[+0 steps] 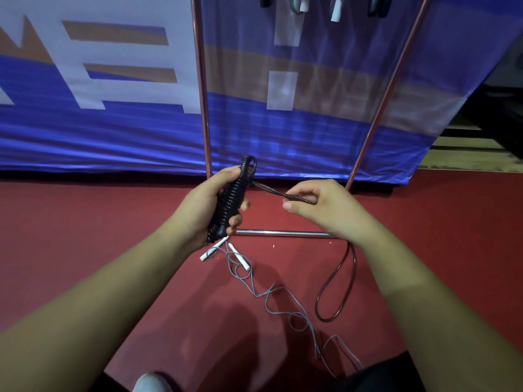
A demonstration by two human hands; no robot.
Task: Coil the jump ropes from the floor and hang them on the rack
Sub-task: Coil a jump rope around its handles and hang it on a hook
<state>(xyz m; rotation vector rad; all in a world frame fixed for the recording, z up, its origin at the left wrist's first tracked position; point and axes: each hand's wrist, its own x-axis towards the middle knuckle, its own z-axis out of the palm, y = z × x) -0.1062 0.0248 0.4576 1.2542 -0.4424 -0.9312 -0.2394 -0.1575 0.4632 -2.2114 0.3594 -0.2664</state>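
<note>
Just above the rack's chrome base bar, the left hand grips one black cord-wound jump rope bundle; the right hand pinches its doubled cord. One grey rope, with two white handles, sprawls below the bar on the red floor.

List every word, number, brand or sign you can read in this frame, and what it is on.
None can be read.
The blue banner: large white strokes, cropped parts of characters, not readable as text.
The black coiled rope in the left hand: no marking visible.
The white handles on the floor: too small to tell.
</note>
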